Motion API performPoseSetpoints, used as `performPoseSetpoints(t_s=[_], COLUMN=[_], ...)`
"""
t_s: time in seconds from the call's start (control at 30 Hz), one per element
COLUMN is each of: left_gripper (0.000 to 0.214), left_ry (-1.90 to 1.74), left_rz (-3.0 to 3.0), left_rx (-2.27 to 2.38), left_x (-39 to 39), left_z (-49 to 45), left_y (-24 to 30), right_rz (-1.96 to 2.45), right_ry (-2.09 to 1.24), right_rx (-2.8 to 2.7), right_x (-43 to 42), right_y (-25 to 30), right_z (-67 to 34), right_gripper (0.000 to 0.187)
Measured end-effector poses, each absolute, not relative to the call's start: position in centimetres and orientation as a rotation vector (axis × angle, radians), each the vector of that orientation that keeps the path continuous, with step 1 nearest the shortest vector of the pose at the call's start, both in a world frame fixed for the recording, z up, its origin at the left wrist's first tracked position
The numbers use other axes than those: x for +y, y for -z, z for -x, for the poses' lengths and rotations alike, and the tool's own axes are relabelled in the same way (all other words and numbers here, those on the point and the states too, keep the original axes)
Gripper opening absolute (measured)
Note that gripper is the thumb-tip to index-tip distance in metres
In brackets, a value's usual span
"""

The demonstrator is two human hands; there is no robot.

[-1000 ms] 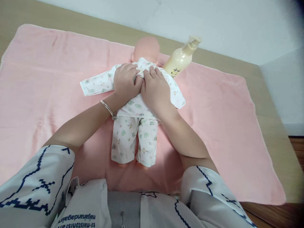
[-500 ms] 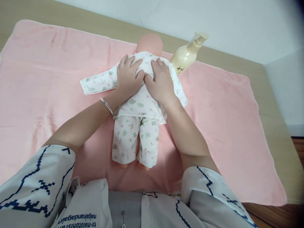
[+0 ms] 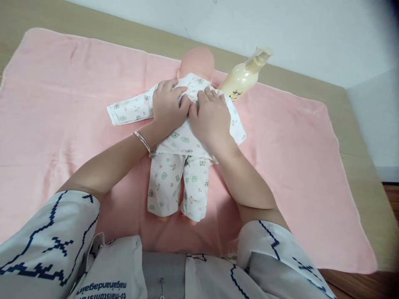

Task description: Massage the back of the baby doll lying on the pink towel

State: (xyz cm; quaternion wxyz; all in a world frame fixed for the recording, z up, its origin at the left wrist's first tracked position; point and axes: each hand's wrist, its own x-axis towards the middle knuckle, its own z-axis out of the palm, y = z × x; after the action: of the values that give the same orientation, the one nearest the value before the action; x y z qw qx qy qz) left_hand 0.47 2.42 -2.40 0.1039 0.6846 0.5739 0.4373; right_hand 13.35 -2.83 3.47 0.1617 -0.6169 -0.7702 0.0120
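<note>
A baby doll [image 3: 197, 62] lies on the pink blanket with its smooth, bare head away from me; no facial features show. It wears a white printed shirt [image 3: 187, 141] and matching trousers [image 3: 163, 182]. My left hand [image 3: 170, 104] rests on the left of its upper torso, fingers a little bent and apart. On the other side, my right hand [image 3: 210, 116] presses against the shirt, its fingers close together and slightly curled. Both thumbs nearly meet at the middle. The cloth is wrinkled between the hands. Neither hand clearly grips anything.
A pale yellow pump bottle [image 3: 243, 79] lies tilted beside the doll's shoulder, at the blanket's far edge. The pink blanket [image 3: 296, 174] covers much of the wooden table [image 3: 358, 166]. A white wall [image 3: 296, 37] stands behind it.
Both hands have slid slightly toward me along the doll's torso, with fingers more bent. The shirt near the neck is now more visible and wrinkled.
</note>
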Motion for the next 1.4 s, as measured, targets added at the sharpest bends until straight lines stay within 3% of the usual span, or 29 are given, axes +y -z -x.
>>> performPoseSetpoints(t_s=[0.2,0.63,1.03,1.4], left_gripper=[0.045,0.041,0.020,0.036], left_ry=[-1.143,-1.215,-1.307,-1.260], left_rz=[-1.999,-1.970,-2.015,-1.934], left_rx=[1.751,1.669,1.645,1.714], left_x=[2.7,3.2,2.8,2.2], left_z=[-0.9,-1.1,-0.6,-0.9], left_y=[2.1,2.7,2.9,1.8], right_rz=[1.712,1.670,1.585,1.678], right_ry=[-0.129,-0.070,-0.039,-0.001], right_rx=[-2.181,-2.256,-2.338,-2.222], right_x=[-0.1,-0.1,-1.9,-0.4], right_y=[-2.8,-2.7,-4.2,-2.9], right_z=[-15.3,-15.4,-14.4,-15.1], right_gripper=[0.057,0.061,0.057,0.056])
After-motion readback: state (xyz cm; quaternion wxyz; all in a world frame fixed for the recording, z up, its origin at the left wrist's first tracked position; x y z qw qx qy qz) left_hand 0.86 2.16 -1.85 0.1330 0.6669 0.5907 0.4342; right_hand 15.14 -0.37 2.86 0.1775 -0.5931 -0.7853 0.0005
